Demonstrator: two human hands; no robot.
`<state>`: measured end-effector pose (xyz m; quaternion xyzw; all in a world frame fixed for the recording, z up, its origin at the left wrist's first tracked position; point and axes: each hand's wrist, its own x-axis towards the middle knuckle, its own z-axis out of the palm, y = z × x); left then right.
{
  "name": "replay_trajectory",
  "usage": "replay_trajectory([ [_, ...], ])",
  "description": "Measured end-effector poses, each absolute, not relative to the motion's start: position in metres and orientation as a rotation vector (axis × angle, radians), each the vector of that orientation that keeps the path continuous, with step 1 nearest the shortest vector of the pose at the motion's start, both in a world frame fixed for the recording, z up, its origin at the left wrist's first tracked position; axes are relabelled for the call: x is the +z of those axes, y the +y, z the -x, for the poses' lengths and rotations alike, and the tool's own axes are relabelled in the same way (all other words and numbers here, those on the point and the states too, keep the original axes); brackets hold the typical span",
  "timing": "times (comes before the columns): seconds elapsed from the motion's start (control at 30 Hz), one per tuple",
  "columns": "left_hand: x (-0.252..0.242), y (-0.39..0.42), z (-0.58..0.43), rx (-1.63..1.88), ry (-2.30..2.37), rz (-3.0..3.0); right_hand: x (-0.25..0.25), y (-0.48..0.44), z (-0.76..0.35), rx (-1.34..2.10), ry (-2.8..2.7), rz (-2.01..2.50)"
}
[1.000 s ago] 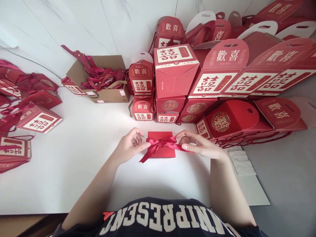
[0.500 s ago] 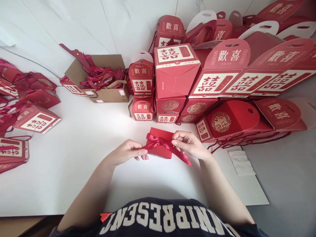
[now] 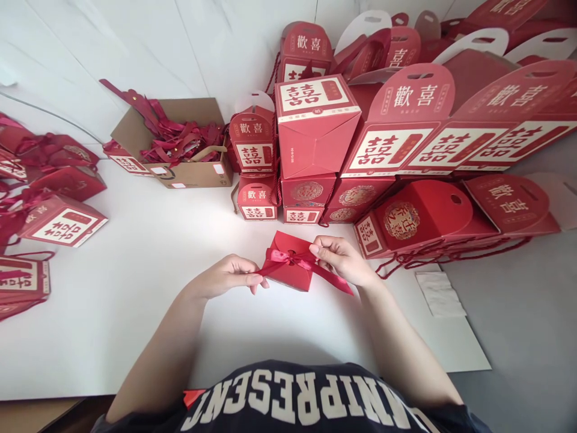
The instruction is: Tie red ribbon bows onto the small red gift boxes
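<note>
Left hand (image 3: 237, 273): thumb and index pressed together, pinching the left tail of a shiny crimson satin ribbon (image 3: 278, 257); my other fingers curl beneath, just beside the box. Right hand (image 3: 340, 257): thumb and bent index meet at the upper right side of the bow, pinching the ribbon near the box edge. Exact contact under my thumb is hidden, so can't tell if those fingertips also press the card. Loose right tail hangs past that hand, slanting down toward me. The small flat red cardboard box (image 3: 291, 278) sits between my hands, slightly askew, ribbon across its top, knot near the middle over a dark round detail. It's over the white smooth tabletop (image 3: 135, 313); can't tell if its whole underside rests there. Beyond it, near: stacked red-and-cream cardboard gift boxes with rounded handle flaps (image 3: 378, 144), up against the white grey-veined wall (image 3: 243, 48). Right of my right hand: a bright red gable-shaped box with a gold round emblem (image 3: 428, 210), lying on its side, twisted dark-red cords (image 3: 451, 258) trailing below it. Further right, folded white paper sheets (image 3: 439, 293). Back left: an open-topped brown cardboard carton (image 3: 198, 175) heaped with dark-red ribbon strips (image 3: 180, 144). Far left: ribbon-topped red cardboard boxes (image 3: 65, 221), well apart from my hands.
</note>
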<state>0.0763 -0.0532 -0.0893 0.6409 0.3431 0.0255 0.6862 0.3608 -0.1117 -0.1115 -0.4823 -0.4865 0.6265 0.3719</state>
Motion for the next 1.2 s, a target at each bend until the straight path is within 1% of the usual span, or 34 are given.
replay_trajectory([
  [0.1,-0.088,-0.052,-0.072,-0.029,0.728,-1.543,-0.105,-0.113,-0.361,1.568,-1.302,1.226],
  [0.13,-0.088,-0.051,-0.071,-0.010,0.771,-1.580,-0.102,-0.112,-0.361,1.555,-1.332,1.217],
  [0.2,-0.085,-0.051,-0.074,0.160,0.989,-1.665,-0.094,-0.110,-0.363,1.509,-1.431,1.209],
  [0.3,-0.078,-0.050,-0.089,0.565,1.302,-1.851,-0.079,-0.102,-0.367,1.409,-1.638,1.223],
  [0.4,-0.071,-0.050,-0.112,0.744,1.168,-2.070,-0.068,-0.092,-0.368,1.343,-1.791,1.237],
  [0.57,-0.064,-0.052,-0.135,0.586,0.885,-2.178,-0.067,-0.083,-0.361,1.157,-1.826,1.292],
  [0.77,-0.057,-0.052,-0.124,0.565,0.962,-2.209,-0.075,-0.100,-0.367,0.888,-1.688,1.484],
  [0.87,-0.055,-0.051,-0.116,0.440,1.027,-2.177,-0.079,-0.113,-0.376,0.906,-1.733,1.508],
  [1.0,-0.058,-0.051,-0.113,0.230,0.992,-1.950,-0.088,-0.125,-0.378,0.976,-1.823,1.392],
  [1.1,-0.062,-0.050,-0.115,0.216,0.948,-1.865,-0.095,-0.127,-0.374,0.980,-1.798,1.401],
  [1.2,-0.067,-0.050,-0.120,0.281,1.003,-1.879,-0.097,-0.128,-0.371,1.047,-1.768,1.426],
])
